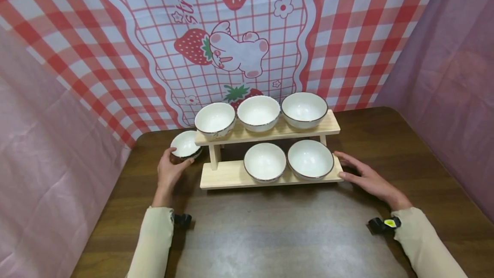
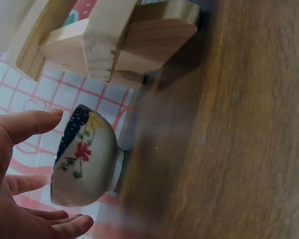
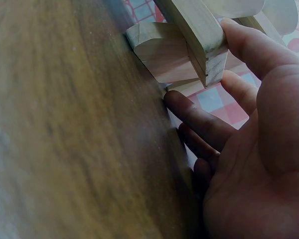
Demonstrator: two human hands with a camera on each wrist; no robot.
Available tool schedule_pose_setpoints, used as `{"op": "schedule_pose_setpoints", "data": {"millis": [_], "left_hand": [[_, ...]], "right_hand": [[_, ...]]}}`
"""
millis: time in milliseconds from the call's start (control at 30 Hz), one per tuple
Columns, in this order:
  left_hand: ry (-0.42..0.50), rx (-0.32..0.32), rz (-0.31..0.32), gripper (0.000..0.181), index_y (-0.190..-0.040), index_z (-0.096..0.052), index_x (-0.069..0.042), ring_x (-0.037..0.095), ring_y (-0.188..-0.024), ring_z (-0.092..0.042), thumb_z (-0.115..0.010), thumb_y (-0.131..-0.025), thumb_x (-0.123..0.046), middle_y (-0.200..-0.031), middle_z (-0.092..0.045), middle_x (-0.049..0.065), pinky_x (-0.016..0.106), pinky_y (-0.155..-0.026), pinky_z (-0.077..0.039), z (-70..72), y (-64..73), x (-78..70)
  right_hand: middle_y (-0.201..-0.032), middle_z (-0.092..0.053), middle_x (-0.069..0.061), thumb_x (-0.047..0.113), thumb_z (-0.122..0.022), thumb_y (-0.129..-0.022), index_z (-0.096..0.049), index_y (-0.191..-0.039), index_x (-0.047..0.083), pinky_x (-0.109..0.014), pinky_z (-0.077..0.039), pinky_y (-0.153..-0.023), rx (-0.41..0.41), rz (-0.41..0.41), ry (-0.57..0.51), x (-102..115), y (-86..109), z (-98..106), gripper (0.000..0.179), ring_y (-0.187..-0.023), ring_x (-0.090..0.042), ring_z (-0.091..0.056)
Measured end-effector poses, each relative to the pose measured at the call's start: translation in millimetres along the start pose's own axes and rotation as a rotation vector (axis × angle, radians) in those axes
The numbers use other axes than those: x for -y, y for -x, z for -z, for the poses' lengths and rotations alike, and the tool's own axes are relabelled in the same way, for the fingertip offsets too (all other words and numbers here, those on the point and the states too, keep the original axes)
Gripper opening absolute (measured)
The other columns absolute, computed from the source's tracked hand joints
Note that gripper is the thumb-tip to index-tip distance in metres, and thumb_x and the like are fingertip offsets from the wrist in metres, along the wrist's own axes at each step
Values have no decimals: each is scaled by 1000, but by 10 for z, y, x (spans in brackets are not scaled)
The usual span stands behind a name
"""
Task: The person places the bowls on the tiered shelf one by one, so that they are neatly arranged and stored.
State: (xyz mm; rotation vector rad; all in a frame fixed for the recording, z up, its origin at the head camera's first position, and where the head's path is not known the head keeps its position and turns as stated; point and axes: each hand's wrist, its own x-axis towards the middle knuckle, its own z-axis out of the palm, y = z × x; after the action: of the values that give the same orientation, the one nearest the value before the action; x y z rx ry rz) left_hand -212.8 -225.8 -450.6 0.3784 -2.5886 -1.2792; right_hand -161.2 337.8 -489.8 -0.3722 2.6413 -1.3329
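A white bowl [image 1: 186,143] stands on the table at the rack's left; the left wrist view shows painted flowers and a dark blue speckled band on that bowl [image 2: 87,159]. My left hand [image 1: 169,175] is beside it, thumb and fingers spread around its near side, with a gap visible in the wrist view. At the right, my right hand [image 1: 370,180] touches the end of the two-tier wooden rack's lower plank [image 1: 227,175] with thumb and a finger at its corners. Three bowls line the upper plank [image 1: 285,132], including a middle bowl [image 1: 258,113]; two, including a left bowl [image 1: 265,162], sit on the lower.
A brown wooden table [image 1: 270,231] lies under the rack. Behind it hangs a red-and-white checked cloth [image 1: 347,46] with strawberry prints. Pink fabric [image 1: 46,162] hangs at the left side, and more at the right.
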Motion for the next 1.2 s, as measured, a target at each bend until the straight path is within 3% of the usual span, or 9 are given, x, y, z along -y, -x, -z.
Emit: {"op": "schedule_pose_setpoints", "data": {"millis": [167,400,500,733,1067,1200], "left_hand": [[-11,4,2,68,-134,-51,-3,33,-101,-56,-81,-77,-22,-106,-61,22,41,-93,-42,-48,-39,61],[-12,13,14,65,-132,-53,-3,30,-98,-56,-82,-77,-23,-104,-61,20,37,-89,-42,-105,-90,118],[-19,30,23,66,-132,-53,-3,33,-103,-55,-81,-78,-24,-110,-61,23,42,-91,-43,-119,-105,116],[-13,62,31,67,-133,-51,0,42,-131,-48,-81,-79,-26,-141,-54,28,53,-113,-38,-177,-178,138],[16,-7,13,50,-114,-59,-1,41,-119,-54,-83,-75,-22,-125,-62,28,51,-104,-42,-255,-233,186],[30,-33,12,44,-103,-60,-1,39,-111,-56,-84,-74,-22,-115,-64,26,48,-96,-43,-268,-234,192]], "right_hand": [[-153,-44,-15,32,-56,-103,-29,-158,22,-33,-44,-95,8,-8,5,-5,-4,-5,62,-118,16,-37],[-153,-44,-16,32,-56,-102,-29,-158,21,-34,-44,-96,11,-15,3,3,-8,0,62,-117,16,-37],[-153,-44,-16,32,-56,-102,-29,-158,22,-41,-44,-97,12,-15,-4,2,-10,-2,63,-117,16,-36],[-154,-41,-16,32,-56,-102,-28,-158,22,-52,-42,-100,11,-20,-15,-8,-12,-3,63,-117,16,-35],[-154,-42,-16,32,-56,-103,-28,-158,21,-50,-42,-100,6,-15,-6,-8,-9,-5,63,-117,17,-35],[-154,-43,-15,32,-56,-103,-29,-158,21,-34,-44,-98,3,-13,0,-1,-6,-1,62,-118,17,-36]]}}
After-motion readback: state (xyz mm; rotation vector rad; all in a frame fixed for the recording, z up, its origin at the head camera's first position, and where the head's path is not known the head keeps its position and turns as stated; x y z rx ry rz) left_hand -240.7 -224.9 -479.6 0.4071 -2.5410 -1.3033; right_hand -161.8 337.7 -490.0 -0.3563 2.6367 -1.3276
